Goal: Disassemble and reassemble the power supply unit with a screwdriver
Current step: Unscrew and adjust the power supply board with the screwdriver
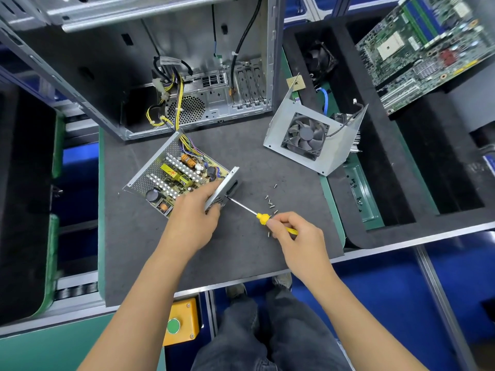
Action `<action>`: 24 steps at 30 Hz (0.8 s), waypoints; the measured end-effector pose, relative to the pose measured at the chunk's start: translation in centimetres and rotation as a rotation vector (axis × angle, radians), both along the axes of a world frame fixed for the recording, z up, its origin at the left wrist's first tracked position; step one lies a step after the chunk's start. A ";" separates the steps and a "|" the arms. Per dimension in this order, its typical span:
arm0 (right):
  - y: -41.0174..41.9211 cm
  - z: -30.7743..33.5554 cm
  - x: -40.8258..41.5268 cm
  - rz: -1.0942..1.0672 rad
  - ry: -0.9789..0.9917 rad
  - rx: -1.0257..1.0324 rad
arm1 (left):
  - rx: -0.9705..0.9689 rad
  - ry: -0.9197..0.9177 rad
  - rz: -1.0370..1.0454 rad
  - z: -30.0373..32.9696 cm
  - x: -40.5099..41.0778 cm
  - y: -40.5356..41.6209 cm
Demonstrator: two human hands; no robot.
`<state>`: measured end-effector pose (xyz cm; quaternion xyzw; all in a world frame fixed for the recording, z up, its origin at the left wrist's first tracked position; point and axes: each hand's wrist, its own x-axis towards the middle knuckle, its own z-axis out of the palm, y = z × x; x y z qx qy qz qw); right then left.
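Grey foam worktop [150, 250] carries the open power supply unit [176, 180], lid off, circuit board w/ coils and caps exposed, mid-left of the scene. Left hand [197, 215] grips the unit's near-right end wall, fingers curled over the metal edge, thumb side toward the board. Right hand [290, 231] sits to the right and slightly nearer, fingers pinching the yellow handle of the screwdriver [254, 212]. Shaft runs up-left from that hand; tip meets the unit's end wall just beside the left hand's fingers. Loose screws [270, 202] lie scattered on the worktop between the unit and the right hand, just far of the handle. Fan cover [308, 137] w/ its black fan lies far-right of the unit, well apart. PC case [166, 62] stands far side, yellow wires running from it into the unit.
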<state>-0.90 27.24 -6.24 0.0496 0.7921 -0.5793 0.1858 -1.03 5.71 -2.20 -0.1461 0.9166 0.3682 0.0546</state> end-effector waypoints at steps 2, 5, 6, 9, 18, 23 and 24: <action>0.0 0.2 0.1 0.029 0.008 0.001 | -0.004 -0.001 0.001 0.0 0.0 0.0; 0.1 0.4 0.2 0.071 0.032 0.030 | 0.001 -0.010 0.019 0.0 0.1 0.0; 0.2 0.4 0.2 0.075 0.042 0.049 | 0.006 -0.011 0.022 -0.1 0.1 0.0; 0.5 0.5 -0.1 0.019 -0.021 0.031 | 0.011 -0.023 0.021 -0.2 0.1 -0.1; 0.6 0.4 0.1 -0.004 -0.037 0.023 | 0.030 -0.044 0.031 -0.4 0.0 -0.1; 0.4 0.4 0.3 0.114 -0.031 0.061 | 0.050 -0.043 0.038 -0.3 0.0 -0.1; 0.4 0.4 0.4 0.098 -0.011 0.066 | 0.056 -0.045 0.041 -0.4 0.0 -0.1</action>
